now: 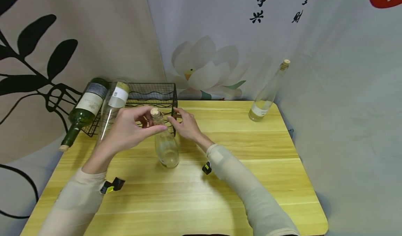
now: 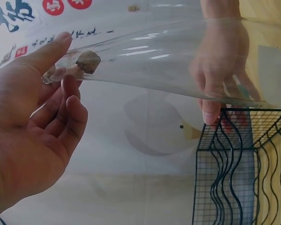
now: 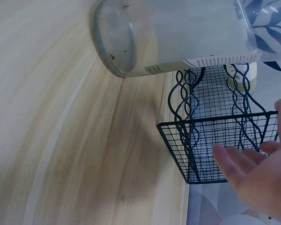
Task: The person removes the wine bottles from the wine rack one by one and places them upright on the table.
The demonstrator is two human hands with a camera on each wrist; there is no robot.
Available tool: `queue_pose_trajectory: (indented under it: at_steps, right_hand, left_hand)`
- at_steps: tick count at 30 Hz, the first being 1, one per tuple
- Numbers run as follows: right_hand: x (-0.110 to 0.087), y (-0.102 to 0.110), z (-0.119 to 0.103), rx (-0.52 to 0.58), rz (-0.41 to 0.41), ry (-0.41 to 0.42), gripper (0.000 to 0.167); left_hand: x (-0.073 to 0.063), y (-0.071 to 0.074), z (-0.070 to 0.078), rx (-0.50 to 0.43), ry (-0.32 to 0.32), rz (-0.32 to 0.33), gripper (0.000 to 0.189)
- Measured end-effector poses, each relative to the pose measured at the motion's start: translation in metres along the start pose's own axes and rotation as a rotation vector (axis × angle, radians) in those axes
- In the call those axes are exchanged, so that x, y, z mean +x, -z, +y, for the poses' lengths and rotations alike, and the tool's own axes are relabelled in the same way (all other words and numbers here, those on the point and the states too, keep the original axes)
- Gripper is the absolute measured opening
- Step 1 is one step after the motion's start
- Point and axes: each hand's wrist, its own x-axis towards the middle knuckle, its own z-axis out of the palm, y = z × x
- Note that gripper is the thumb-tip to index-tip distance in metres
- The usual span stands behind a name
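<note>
A clear glass bottle point(image 1: 166, 149) with a cork in its neck tilts above the table, its cork end up. My left hand point(image 1: 132, 128) holds it at the neck between thumb and fingers; the left wrist view shows the cork point(image 2: 88, 62) beside the fingers. At the right end of a black wire rack point(image 1: 154, 89), my right hand point(image 1: 187, 124) has its fingers loosely extended by the end panel; firm contact is hard to judge. In the right wrist view, the bottle's base and part of its label point(image 3: 173, 67) show above the rack.
In the rack's left part lie a green corked bottle point(image 1: 89, 101) and a clear bottle point(image 1: 117, 98) with a label. Another clear corked bottle point(image 1: 267, 94) stands on the table's point(image 1: 251, 180) far right. Printed curtains hang behind.
</note>
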Motion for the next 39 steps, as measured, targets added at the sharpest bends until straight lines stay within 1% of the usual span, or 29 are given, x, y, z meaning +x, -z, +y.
queue_pose_trajectory:
  at_steps: [6,10,15,17,21,24,26,29,31,34,36,39]
  right_hand:
    - [-0.001,0.000,0.000,0.011,-0.004,0.006,0.065]
    - [-0.001,-0.001,0.000,0.005,-0.009,0.007,0.065]
    - [0.001,-0.002,-0.001,-0.008,0.000,0.001,0.064]
    - [0.001,-0.002,-0.002,-0.011,0.004,-0.002,0.064]
    - [0.001,-0.003,-0.002,-0.013,0.006,-0.005,0.064]
    - [0.001,-0.003,-0.002,-0.006,0.005,-0.005,0.065]
    - [0.000,-0.003,-0.002,0.004,0.002,-0.004,0.065]
    - [0.000,-0.004,-0.001,0.011,-0.003,-0.007,0.066]
    - [0.000,-0.003,-0.001,0.017,-0.005,-0.010,0.065]
    - [0.000,-0.003,0.000,0.007,-0.007,-0.014,0.066]
    - [0.000,-0.002,0.000,0.003,-0.009,-0.014,0.066]
    - [0.001,-0.002,0.000,-0.002,-0.010,-0.010,0.068]
  left_hand:
    - [-0.002,0.001,-0.004,-0.036,0.010,-0.013,0.028]
    - [-0.005,0.002,-0.007,-0.059,0.027,-0.009,0.028]
    - [-0.009,0.005,-0.010,-0.114,0.063,-0.004,0.046]
    - [-0.012,0.007,-0.010,-0.136,0.083,-0.007,0.050]
    - [-0.018,0.012,-0.013,-0.141,0.114,0.001,0.047]
    - [-0.023,0.012,-0.017,-0.128,0.120,0.023,0.043]
    - [-0.026,0.012,-0.020,-0.117,0.120,0.046,0.041]
    - [-0.032,0.009,-0.027,-0.091,0.136,0.082,0.039]
    - [-0.037,0.006,-0.032,-0.079,0.162,0.102,0.039]
    - [-0.043,-0.001,-0.042,-0.077,0.225,0.109,0.040]
    - [-0.046,-0.008,-0.051,-0.090,0.265,0.102,0.042]
    - [-0.049,-0.019,-0.070,-0.078,0.313,0.087,0.046]
